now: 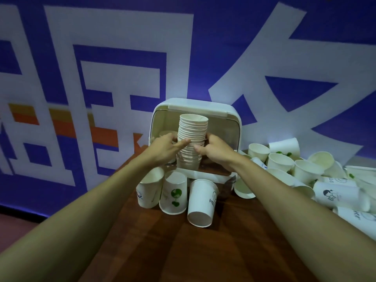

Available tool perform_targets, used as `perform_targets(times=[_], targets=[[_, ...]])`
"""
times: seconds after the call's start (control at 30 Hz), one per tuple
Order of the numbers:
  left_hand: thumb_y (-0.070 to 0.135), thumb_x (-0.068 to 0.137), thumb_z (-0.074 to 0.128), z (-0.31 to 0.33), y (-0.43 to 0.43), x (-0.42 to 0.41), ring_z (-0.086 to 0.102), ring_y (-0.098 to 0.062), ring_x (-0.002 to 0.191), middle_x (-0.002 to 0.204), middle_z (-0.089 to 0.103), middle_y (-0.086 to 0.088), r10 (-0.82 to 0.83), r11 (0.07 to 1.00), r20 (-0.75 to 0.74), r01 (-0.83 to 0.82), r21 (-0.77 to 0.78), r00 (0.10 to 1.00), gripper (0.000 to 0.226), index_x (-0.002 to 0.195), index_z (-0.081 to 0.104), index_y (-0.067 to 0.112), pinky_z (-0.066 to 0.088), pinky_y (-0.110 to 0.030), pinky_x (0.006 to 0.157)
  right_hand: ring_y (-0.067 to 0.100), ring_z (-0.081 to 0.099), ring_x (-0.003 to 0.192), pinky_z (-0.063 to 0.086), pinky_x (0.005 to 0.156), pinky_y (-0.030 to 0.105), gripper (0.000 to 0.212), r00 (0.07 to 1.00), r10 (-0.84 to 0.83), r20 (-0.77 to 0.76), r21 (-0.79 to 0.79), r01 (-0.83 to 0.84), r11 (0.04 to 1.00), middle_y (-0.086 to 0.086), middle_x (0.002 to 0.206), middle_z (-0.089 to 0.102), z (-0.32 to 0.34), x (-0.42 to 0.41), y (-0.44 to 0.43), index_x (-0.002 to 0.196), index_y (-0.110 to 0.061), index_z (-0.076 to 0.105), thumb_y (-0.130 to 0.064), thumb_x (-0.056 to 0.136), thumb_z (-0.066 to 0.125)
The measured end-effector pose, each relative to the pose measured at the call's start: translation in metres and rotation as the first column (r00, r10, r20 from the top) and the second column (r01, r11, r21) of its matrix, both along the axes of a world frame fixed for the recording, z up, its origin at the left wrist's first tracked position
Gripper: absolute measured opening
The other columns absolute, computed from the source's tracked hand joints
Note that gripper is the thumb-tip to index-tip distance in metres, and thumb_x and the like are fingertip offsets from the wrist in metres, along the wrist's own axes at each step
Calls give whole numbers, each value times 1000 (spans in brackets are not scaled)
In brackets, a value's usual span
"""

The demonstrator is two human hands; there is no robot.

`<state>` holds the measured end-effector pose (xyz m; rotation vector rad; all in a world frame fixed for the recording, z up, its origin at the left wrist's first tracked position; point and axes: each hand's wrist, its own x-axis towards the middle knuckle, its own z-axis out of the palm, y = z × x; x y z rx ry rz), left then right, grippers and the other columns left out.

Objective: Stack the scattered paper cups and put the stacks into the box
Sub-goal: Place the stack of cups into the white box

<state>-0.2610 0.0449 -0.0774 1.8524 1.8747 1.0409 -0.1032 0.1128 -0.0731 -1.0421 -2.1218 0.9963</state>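
At the box (pixel 195 103) mouth: cup stack (pixel 193 127), upright, in my grip.
Left fingers (pixel 182 143): curled round the stack.
Right fingers (pixel 200 149): gripping its other side.
Before the box: three loose cups (pixel 175 194).
Right of the box: cup heap (pixel 305 169).

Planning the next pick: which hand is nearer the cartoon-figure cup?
Right. The right hand grips the stack left of the cartoon-figure cup; the left hand grips its farther side.
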Motion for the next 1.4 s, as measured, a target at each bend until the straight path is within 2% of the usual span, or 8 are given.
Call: perform_targets(times=[0.07,0.2,0.43,0.53,0.73,0.9,1.13,1.4], targets=[[53,94,42,0,4,0,62,-20,91,95,66,-4,17,1000,-40,-17,-3,999,44,99,60,13,47,-47,95,18,57,113,46,97,39,32,1000,-7,-20,-46,6,999,1,122,63,2,0,-1,125,-22,56,-18,93,58],[50,95,43,1,10,2,64,-25,93,105,67,-12,4,1000,-20,-5,-30,1000,49,111,60,7,52,-46,89,22,58,111,48,97,49,26,999,-41,-25,-81,39,996,3,121,63,0,-4,1,119,-24,57,-22,94,53],[25,94,58,1,27,5,66,-23,99,106,69,-8,-22,998,184,33,-54,983,27,114,65,9,52,-44,93,24,48,123,48,96,51,58,987,-98,-124,-245,65,967,4,142,44,-9,-8,15,143,-16,27,-34,95,55],[21,92,61,-2,33,5,65,-20,100,109,68,-7,-7,999,263,21,-49,965,28,117,63,9,53,-43,94,22,51,122,49,93,45,72,996,-54,-78,-185,39,982,1,139,48,-11,-6,25,140,-16,29,-29,84,73],[20,91,62,-12,46,3,60,-21,107,118,63,-9,25,1000,263,-24,-5,964,42,130,52,11,50,-40,96,22,47,128,40,98,29,79,991,-126,-40,79,129,988,6,140,49,-18,-7,41,140,-11,30,-24,79,78],[19,89,64,-16,52,-4,61,-19,103,118,63,-9,25,999,278,-36,33,960,50,137,48,12,52,-40,93,24,48,129,41,103,33,81,989,-145,-23,169,146,975,8,140,50,-21,-13,48,139,-9,32,-25,77,80],[20,92,60,-22,53,-3,57,-19,112,127,58,-8,38,999,268,-41,5,963,48,137,45,10,48,-40,99,23,50,128,41,99,30,76,977,-198,-84,151,208,966,7,139,52,-25,-22,44,140,-10,34,-20,79,78],[17,94,56,-25,56,-6,60,-12,91,100,62,3,60,998,354,-59,-15,933,24,118,58,18,51,-29,85,22,52,124,43,101,33,78,990,-114,-81,23,116,993,5,136,53,-22,-21,51,140,-9,32,-31,79,76]])
